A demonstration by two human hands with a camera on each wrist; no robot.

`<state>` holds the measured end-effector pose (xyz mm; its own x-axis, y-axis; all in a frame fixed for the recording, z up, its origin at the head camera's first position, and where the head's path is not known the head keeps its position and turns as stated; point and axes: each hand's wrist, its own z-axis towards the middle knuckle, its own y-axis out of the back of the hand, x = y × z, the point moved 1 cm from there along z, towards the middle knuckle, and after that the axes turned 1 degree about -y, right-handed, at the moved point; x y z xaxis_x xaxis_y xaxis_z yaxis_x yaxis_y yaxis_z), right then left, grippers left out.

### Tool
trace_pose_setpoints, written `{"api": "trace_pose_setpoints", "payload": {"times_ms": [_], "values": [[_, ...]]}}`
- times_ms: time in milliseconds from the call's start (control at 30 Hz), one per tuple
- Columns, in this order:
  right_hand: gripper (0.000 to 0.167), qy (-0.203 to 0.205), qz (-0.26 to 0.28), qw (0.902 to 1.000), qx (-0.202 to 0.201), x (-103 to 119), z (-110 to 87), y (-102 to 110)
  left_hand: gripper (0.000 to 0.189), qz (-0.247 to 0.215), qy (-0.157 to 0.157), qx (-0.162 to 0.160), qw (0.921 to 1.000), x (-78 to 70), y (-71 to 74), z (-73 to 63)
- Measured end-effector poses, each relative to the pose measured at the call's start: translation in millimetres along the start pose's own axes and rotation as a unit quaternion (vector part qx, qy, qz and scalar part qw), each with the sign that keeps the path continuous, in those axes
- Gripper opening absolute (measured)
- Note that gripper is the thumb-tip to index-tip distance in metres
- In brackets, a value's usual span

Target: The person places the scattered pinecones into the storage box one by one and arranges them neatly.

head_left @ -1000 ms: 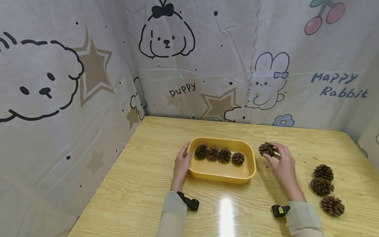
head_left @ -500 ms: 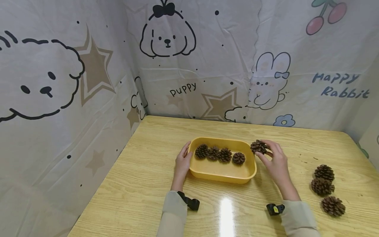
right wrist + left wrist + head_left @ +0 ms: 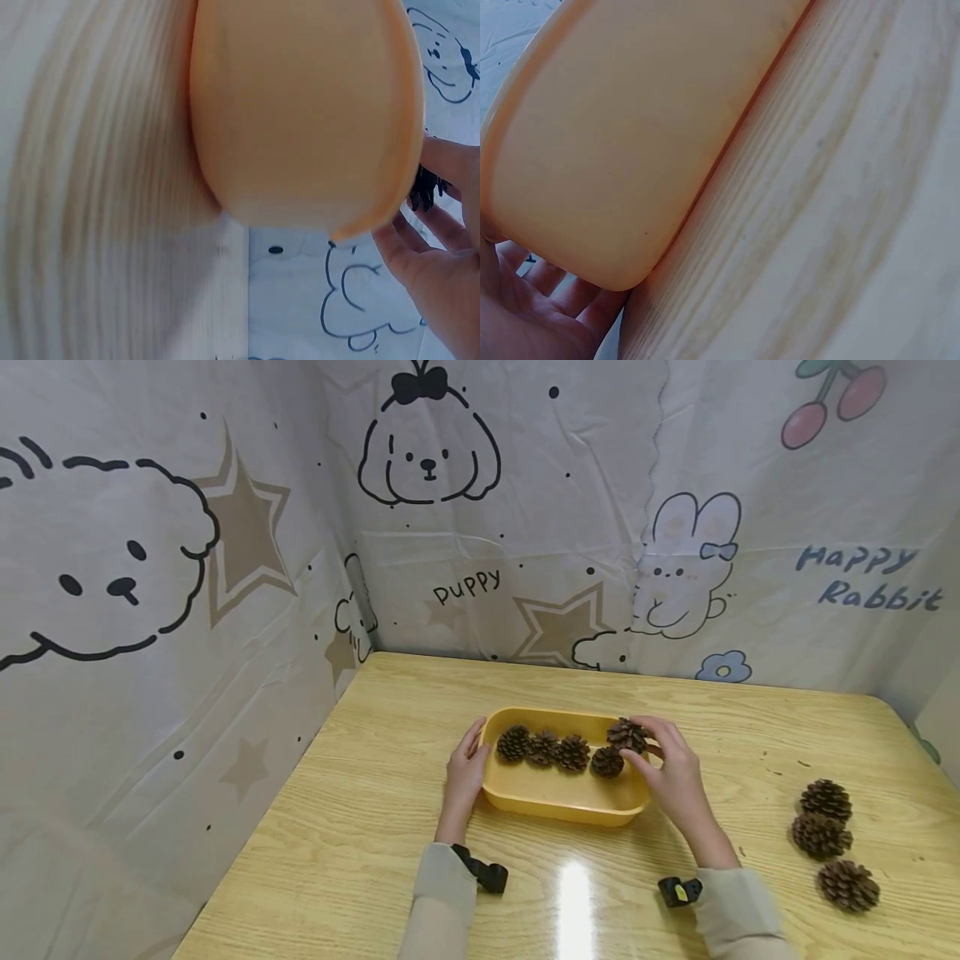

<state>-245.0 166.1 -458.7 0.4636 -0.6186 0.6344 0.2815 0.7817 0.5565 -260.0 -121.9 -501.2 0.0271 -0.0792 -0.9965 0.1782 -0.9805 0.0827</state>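
One cone (image 3: 627, 734) is being gripped by the right hand (image 3: 672, 774), the tub (image 3: 567, 789) by the left hand (image 3: 464, 771); four cones (image 3: 573, 753) in, three cones (image 3: 822, 835) out right.

Printed sheeting (image 3: 570, 527), perhaps cloth, backs the table (image 3: 352, 835).

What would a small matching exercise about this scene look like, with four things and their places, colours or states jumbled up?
Things:
1. Left hand
2. Right hand
3. Box
4. Group of three pine cones

Places, colours or states:
A. Yellow
B. Pinching a single pine cone
C. On the table, to the right of the box
D. Touching the box's left end

Right pairs: 1-D, 2-B, 3-A, 4-C.
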Motion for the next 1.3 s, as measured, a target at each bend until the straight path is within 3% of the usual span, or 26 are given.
{"api": "trace_pose_setpoints", "payload": {"times_ms": [33,200,267,667,933,1133,1300], "values": [[0.051,0.001,0.002,1.0,0.005,2,0.0,-2,0.047,0.001,0.0,0.002,1.0,-5.0,0.8,-2.9],[0.051,0.022,0.011,0.9994,0.023,10,-0.3,-12,0.047,-0.004,0.006,0.001,1.0,-3.9,0.9,-1.9],[0.051,0.031,0.015,0.999,0.026,12,-0.1,-16,0.046,-0.007,0.006,-0.003,1.0,5.2,-0.2,2.9],[0.05,0.095,0.023,0.994,0.049,28,1.9,-40,0.046,0.007,0.012,-0.007,0.9999,3.2,0.8,2.9],[0.052,0.144,0.01,0.9884,0.047,36,2.4,-54,0.046,0.006,0.015,-0.009,0.9998,2.9,0.0,2.7],[0.051,0.147,0.003,0.9867,0.069,43,2.8,-63,0.047,0.008,0.008,-0.008,0.9999,5.0,-0.8,4.9],[0.049,0.147,0.031,0.9828,0.107,49,4.3,-72,0.047,0.0,0.008,-0.007,0.9999,5.1,-1.3,4.3]]}}
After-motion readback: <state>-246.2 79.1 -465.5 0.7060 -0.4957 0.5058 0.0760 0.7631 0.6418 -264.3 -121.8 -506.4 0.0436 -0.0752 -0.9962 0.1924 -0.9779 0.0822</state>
